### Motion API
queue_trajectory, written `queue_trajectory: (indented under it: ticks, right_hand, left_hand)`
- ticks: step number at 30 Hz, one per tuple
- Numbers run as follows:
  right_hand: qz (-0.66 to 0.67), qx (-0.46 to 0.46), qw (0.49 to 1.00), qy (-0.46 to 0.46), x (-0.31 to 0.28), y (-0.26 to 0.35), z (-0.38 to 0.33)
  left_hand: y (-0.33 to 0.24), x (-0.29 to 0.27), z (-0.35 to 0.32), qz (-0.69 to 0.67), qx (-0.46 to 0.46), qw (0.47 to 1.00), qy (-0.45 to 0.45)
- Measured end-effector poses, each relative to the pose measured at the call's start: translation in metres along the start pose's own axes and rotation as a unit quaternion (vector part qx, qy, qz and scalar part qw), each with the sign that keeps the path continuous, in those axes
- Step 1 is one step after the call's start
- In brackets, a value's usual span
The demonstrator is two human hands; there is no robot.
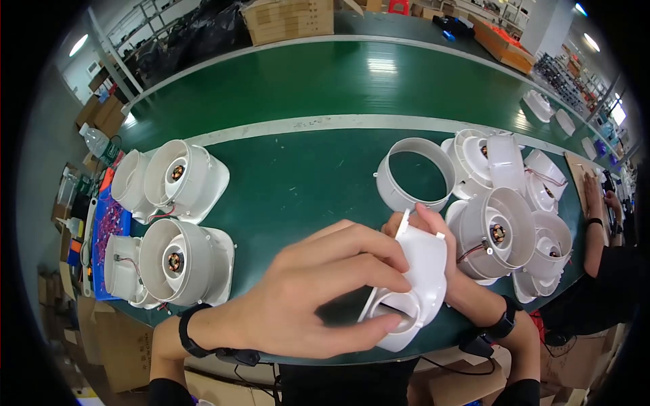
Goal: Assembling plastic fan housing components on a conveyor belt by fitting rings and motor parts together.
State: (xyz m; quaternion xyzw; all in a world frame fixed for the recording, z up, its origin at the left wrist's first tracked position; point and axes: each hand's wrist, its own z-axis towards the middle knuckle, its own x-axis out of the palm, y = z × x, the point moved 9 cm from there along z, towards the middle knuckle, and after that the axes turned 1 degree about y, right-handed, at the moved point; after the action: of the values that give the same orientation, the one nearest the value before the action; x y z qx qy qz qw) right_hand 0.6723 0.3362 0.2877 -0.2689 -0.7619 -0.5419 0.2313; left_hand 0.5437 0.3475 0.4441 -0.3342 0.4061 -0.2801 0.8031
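A glossy white plastic housing piece, with a rounded opening at its lower end, is tilted between my hands above the table's near edge. My left hand grips its left side, the thumb at the opening and the fingers bent over the body. Behind the piece, my right hand holds it from the far right; most of those fingers are hidden. Just beyond stands a plain white ring. To the right, close to my right wrist, sits a round white fan housing with a copper-wound motor inside.
More white motor housings crowd the right side. Other assembled housings stand at left beside a blue tray of small parts. A green conveyor belt crosses beyond the table. At far right, a co-worker's arm reaches over a board.
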Motion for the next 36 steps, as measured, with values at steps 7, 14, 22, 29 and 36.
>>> queue_trajectory:
  ticks: [7,14,22,29,36]
  right_hand:
    - [-0.078,-0.005,0.997,-0.021,0.006,0.004,-0.006]
    - [-0.187,-0.064,0.978,0.073,0.012,0.007,-0.004]
    - [-0.095,-0.018,0.995,0.027,-0.003,0.004,-0.005]
    - [-0.095,-0.015,0.995,0.018,0.000,0.003,-0.005]
    - [-0.101,-0.060,0.992,-0.048,-0.003,0.009,-0.009]
  left_hand:
    - [-0.006,0.006,0.000,-0.003,-0.043,0.999,0.024]
    - [-0.012,0.016,-0.007,0.003,-0.018,0.998,0.053]
    - [0.003,-0.006,-0.003,-0.013,-0.103,0.995,0.009]
    - [-0.005,-0.005,0.002,0.002,-0.079,0.996,0.051]
    - [0.000,-0.002,-0.007,0.058,-0.094,0.994,0.000]
